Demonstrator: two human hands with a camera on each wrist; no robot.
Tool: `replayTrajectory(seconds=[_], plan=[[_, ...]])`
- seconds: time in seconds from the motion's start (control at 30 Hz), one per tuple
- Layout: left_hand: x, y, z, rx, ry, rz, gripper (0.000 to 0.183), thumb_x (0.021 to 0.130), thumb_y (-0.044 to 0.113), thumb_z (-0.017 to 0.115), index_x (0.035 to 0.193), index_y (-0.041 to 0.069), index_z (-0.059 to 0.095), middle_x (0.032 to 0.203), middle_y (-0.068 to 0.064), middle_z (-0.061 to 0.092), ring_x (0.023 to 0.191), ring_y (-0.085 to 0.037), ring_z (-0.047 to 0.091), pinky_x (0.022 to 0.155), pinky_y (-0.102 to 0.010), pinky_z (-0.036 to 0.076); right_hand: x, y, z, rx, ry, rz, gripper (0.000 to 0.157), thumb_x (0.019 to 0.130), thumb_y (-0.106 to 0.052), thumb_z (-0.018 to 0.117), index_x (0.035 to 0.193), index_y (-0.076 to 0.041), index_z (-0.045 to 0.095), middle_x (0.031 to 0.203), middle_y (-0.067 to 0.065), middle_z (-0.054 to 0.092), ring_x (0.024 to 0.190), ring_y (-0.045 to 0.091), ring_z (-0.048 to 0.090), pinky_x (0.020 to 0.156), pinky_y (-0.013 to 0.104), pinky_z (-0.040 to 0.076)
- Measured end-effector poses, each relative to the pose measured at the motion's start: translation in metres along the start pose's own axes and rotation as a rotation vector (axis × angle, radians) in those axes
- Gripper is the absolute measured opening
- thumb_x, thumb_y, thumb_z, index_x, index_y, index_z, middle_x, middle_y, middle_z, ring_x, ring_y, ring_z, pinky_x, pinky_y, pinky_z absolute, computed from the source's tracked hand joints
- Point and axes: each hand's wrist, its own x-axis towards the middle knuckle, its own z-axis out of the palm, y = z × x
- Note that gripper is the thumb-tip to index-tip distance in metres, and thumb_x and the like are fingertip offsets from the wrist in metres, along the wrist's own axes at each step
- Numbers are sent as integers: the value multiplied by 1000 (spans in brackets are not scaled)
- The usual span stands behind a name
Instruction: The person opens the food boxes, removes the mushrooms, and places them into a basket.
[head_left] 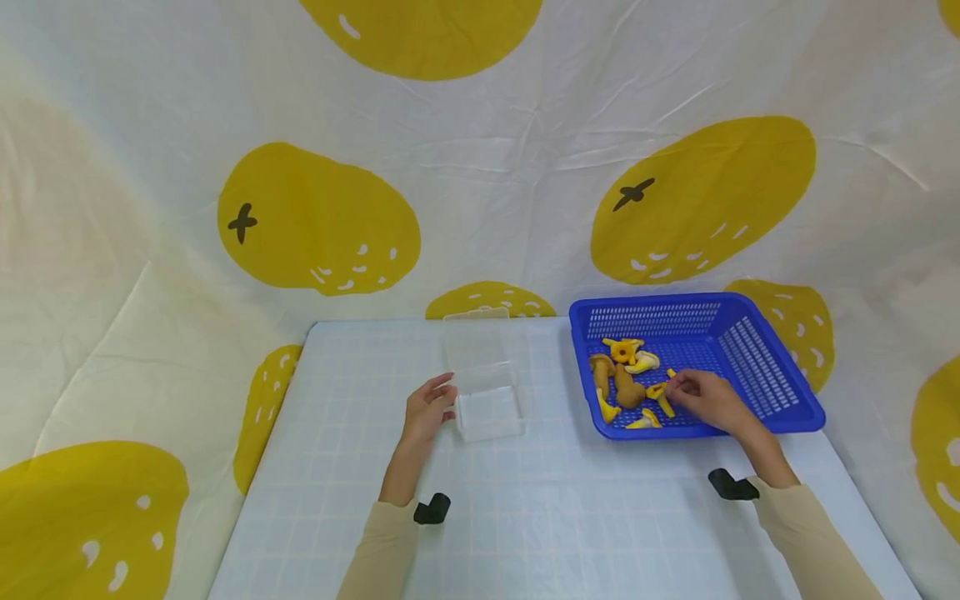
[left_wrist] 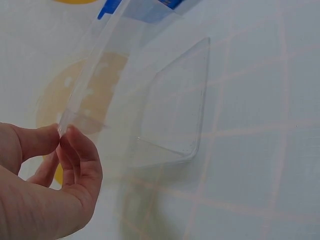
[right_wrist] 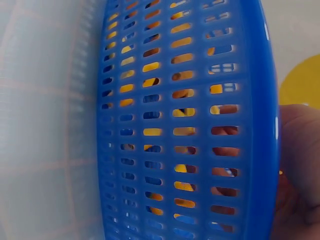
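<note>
A clear plastic clamshell box [head_left: 489, 414] lies on the table, lid raised at the back. My left hand [head_left: 429, 407] pinches its thin rim between thumb and fingers, seen close in the left wrist view. In the blue basket [head_left: 772, 350], my right hand [head_left: 705, 398] reaches over the front rim, its thumb and fingertips pinching a yellow chanterelle mushroom [head_left: 665, 407]. In the right wrist view, the slotted basket wall [right_wrist: 185, 107] hides most of the fingers. To the left of this hand lie more yellow chanterelles [head_left: 622, 350] and brown, thick-stemmed mushrooms [head_left: 628, 388].
The table [head_left: 360, 367] wears a pale checked cloth. Behind it hangs a white curtain [head_left: 510, 192] printed with large yellow fruit. The basket stands at the right, near the back edge, with a gap of tabletop between it and the box.
</note>
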Motion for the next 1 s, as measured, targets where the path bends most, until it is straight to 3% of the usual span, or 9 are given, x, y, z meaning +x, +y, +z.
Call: replayTrajectory(seconds=[0.27, 0.4, 0.53, 0.67, 0.8, 1.0], plan=[[0, 1, 0, 4, 2, 5, 40, 98, 0, 65, 138, -2, 61, 106, -8, 66, 86, -19, 58, 62, -22, 52, -1, -4, -1, 0, 124, -6, 19, 104, -14, 63, 107, 4, 67, 99, 18, 70, 95, 39, 68, 85, 53, 57], [0, 0, -1, 14, 10, -3, 40, 98, 1, 66, 138, -1, 61, 107, -9, 66, 86, -19, 58, 62, -21, 52, 0, -3, -1, -9, 182, -5, 21, 104, -18, 64, 107, 3, 67, 100, 17, 70, 93, 36, 68, 79, 36, 59], [0, -1, -2, 15, 17, 3, 40, 98, 2, 66, 138, -2, 61, 107, -9, 67, 86, -18, 58, 61, -21, 52, 0, -3, -1, -1, 236, -23, 20, 103, -18, 65, 107, 1, 67, 99, 17, 70, 90, 35, 67, 71, 16, 52], [-2, -3, -2, 20, 23, 20, 40, 98, 3, 67, 137, -2, 62, 105, -9, 67, 83, -16, 58, 61, -22, 52, -2, -5, -3, 5, 294, -56, 17, 102, -16, 66, 107, 1, 67, 99, 18, 70, 92, 37, 67, 72, 7, 45], [-4, -3, -3, 81, 21, 74, 38, 98, 5, 69, 134, -3, 63, 106, -11, 69, 84, -18, 61, 62, -22, 54, -3, -6, -6, 2, 364, -89, 15, 102, -13, 67, 108, 1, 66, 101, 19, 70, 93, 38, 66, 75, 1, 39], [-7, 1, -10, 318, 80, 233, 29, 100, 20, 70, 122, 1, 72, 103, -12, 72, 88, -28, 69, 68, -20, 54, -3, -7, -9, -44, 478, -177, 13, 99, -9, 70, 107, 1, 66, 99, 17, 69, 94, 34, 64, 83, 2, 38]])
